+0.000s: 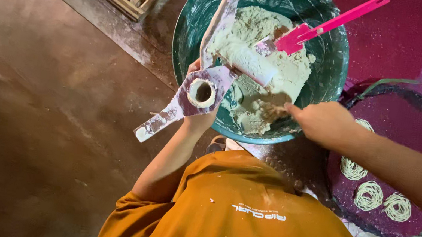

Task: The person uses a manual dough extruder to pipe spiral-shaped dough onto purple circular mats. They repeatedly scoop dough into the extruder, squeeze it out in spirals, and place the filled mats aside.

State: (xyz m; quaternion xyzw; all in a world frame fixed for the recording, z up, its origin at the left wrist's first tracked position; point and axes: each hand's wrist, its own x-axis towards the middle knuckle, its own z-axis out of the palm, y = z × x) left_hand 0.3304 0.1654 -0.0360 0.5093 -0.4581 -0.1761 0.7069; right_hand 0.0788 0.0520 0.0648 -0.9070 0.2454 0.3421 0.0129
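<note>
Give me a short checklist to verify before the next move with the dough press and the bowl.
1. Left hand grips the dough press: ok.
2. Press tube is open and looks hollow: ok.
3. Right hand reaches the dough in the green bowl: ok.
4. Dough remains in the bowl: ok, plenty.
5. Pink spatula rests in the bowl, away from both hands: ok.
6. Room on the round purple tray for more noodle coils: ok, upper part is bare.
</note>
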